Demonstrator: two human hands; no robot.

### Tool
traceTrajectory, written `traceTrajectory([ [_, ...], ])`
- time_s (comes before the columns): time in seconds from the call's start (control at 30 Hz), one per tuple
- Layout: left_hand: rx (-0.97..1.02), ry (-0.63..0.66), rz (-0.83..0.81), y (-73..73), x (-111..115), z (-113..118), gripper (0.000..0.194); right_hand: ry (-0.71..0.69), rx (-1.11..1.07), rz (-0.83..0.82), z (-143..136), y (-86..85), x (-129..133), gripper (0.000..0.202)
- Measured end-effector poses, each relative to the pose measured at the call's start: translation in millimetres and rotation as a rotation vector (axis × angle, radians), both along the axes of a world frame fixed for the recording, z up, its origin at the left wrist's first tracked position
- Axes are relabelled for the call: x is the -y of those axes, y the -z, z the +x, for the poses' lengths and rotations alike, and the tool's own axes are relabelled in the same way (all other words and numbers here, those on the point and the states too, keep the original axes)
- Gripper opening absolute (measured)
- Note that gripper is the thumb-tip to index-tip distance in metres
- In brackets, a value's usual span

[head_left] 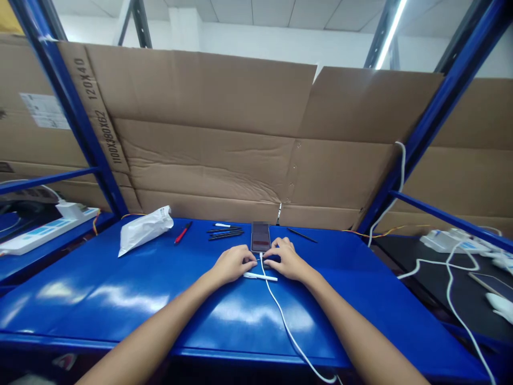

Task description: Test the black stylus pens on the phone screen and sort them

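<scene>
My left hand rests on the blue table with its thumb and fingertips pinched together. Whatever they hold is too small to make out. A white pen lies just below its fingertips. Opposite it, my right hand has its thumb and fingers bent inward around something small and dark that I cannot name. Between the two hands runs a white cable, its plug at the lower end of a phone. The phone stands just beyond my fingertips, against the cardboard side.
Several dark pens lie left of the phone, a red pen and a white plastic bag farther left. Another dark pen is at right. Cardboard walls the back; power strips and cables flank the table.
</scene>
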State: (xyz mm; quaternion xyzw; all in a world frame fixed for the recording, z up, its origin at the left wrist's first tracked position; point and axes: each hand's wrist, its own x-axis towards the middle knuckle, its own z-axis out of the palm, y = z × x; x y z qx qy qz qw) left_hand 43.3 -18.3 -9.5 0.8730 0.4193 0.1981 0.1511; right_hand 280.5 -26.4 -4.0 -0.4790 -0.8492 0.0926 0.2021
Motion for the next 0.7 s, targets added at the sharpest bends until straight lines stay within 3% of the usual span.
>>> traceTrajectory([
  [0.7, 0.101, -0.022, 0.034, 0.2, -3.3, -6.3, 0.018, -0.051, 0.039, 0.002, -0.8, -8.7, 6.6, 0.009],
])
